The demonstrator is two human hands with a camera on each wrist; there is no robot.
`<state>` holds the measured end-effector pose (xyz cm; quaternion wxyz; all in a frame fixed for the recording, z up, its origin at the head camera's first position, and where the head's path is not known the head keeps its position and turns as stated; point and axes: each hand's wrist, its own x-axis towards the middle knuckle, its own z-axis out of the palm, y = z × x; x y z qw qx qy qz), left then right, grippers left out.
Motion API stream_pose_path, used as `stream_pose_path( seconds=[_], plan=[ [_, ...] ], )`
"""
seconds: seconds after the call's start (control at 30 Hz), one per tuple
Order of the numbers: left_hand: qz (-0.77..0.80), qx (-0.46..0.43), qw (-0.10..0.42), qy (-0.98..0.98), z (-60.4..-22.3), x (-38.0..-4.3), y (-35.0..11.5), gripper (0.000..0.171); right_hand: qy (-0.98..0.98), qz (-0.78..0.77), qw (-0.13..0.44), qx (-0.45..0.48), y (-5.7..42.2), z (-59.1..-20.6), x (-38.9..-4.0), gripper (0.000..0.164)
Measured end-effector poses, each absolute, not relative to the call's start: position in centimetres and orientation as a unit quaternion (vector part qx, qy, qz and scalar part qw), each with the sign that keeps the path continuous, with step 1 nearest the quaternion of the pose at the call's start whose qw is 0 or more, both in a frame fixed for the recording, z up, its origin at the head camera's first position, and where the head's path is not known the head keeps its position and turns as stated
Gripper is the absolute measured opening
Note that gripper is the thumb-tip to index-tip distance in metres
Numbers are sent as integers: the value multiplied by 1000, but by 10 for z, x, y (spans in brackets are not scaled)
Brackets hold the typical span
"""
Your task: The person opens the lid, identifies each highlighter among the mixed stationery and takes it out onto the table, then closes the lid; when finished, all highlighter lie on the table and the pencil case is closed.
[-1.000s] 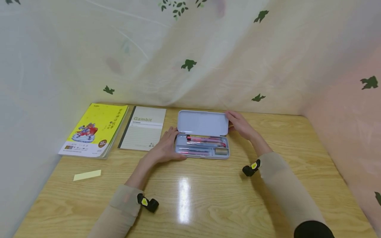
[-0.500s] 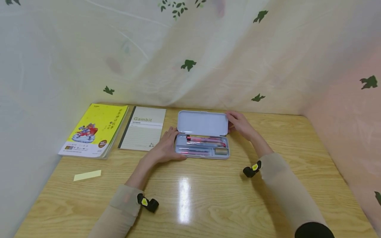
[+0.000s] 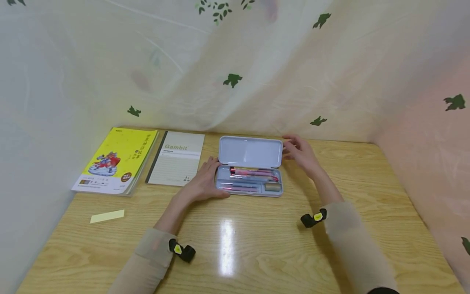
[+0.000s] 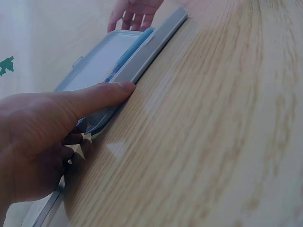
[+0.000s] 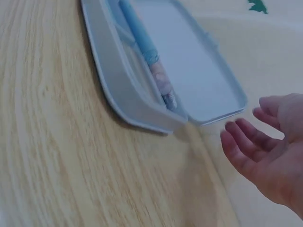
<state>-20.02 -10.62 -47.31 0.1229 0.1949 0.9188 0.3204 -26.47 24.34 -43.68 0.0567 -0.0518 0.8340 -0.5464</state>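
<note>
A pale blue pencil case (image 3: 250,195) stands with its lid (image 3: 250,152) raised at the back of the table. Several pens (image 3: 253,173) lie in its tray beside a small brownish block (image 3: 272,186). My left hand (image 3: 201,182) grips the case's left end, thumb along the front edge and fingers around the corner, as the left wrist view (image 4: 42,127) also shows. Just right of the lid is my right hand (image 3: 302,157), its fingers loosely bent and holding nothing. The right wrist view shows a small gap between those fingers (image 5: 244,137) and the lid's corner.
Left of the case lies a Gambit notebook (image 3: 176,159), and beyond it a yellow book (image 3: 117,159). A pale yellow paper strip (image 3: 107,216) rests on the wooden table (image 3: 271,245). A patterned curtain (image 3: 264,98) hangs behind.
My right hand has let go of the lid's right edge and drawn slightly to the right, fingers loosening. The left hand and the case stay in place.
</note>
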Motion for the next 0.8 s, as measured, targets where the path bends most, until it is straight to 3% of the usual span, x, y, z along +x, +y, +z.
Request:
stream_pose_path(
  seconds=[0.2, 0.33, 0.8],
  plan=[
    [321, 194, 127, 918, -474, -200, -107, 108, 830, -555, -61, -14, 241, -429, -241, 45],
    [322, 191, 126, 919, -475, -201, -107, 107, 829, -550, -98, -28, 235, -424, -227, 40],
    [330, 184, 132, 917, -473, -199, -106, 106, 873, -460, -27, -156, 211, -422, -195, 36]
  ],
)
